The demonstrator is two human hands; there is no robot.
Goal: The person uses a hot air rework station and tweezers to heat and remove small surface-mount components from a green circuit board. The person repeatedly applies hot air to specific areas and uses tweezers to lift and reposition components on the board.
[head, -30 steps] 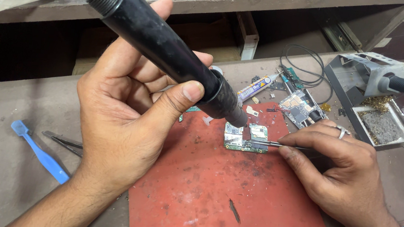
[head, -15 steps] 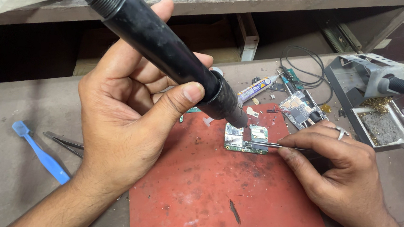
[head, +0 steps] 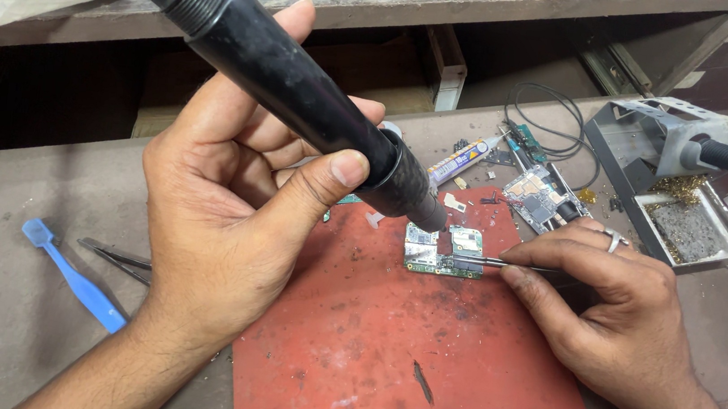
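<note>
1. Head view: almost nothing has moved since the earlier frames; both hands keep their pose over the board
2. The left hand (head: 227,217), left of centre, is closed around the black hot-air handle (head: 304,90), whose nozzle points down just above the small circuit board (head: 443,251)
3. The right hand (head: 617,326), at lower right, pinches thin tweezers (head: 493,263) whose tips touch the board
4. The board lies on the red mat (head: 401,371) at frame centre
5. A blue pry tool (head: 72,278) lies at lower left

A blue plastic pry tool (head: 72,278) lies at lower left, dark spare tweezers (head: 115,258) just beside it; a soldering-iron stand (head: 651,135) sits at upper right — a tray of brass wool (head: 684,227) below it; a small tube (head: 465,158) lies near top centre.
</note>
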